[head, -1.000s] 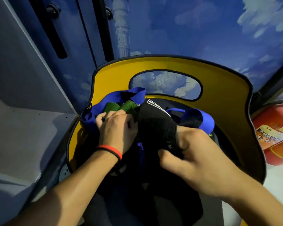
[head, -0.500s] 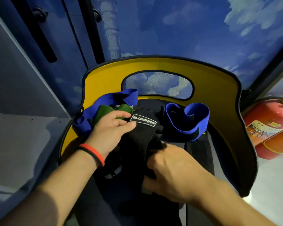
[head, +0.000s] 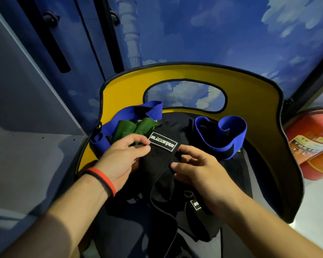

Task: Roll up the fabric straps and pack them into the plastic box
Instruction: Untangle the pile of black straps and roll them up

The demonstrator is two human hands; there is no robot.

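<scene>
A black fabric strap (head: 162, 175) with a white-edged label lies over a dark seat inside a yellow shell (head: 250, 84). My left hand (head: 119, 161), a red and black band at its wrist, pinches the strap's left edge beside the label. My right hand (head: 203, 174) rests on the strap's right side with its fingers loosely spread. A green strap (head: 131, 127) and a loose blue strap (head: 151, 108) lie behind my left hand. A blue strap curled into a loop (head: 229, 138) stands to the right. No plastic box shows.
Another black strap with a small label (head: 199, 211) trails under my right wrist. A grey cabinet shelf (head: 26, 146) is at the left, and a red fire extinguisher (head: 313, 142) stands at the right. A blue sky-patterned wall rises behind.
My right hand has let go of the bunched black strap and now lies loosely on it. The strap has been laid flatter, label up. My left hand has shifted from the green strap to the label edge.
</scene>
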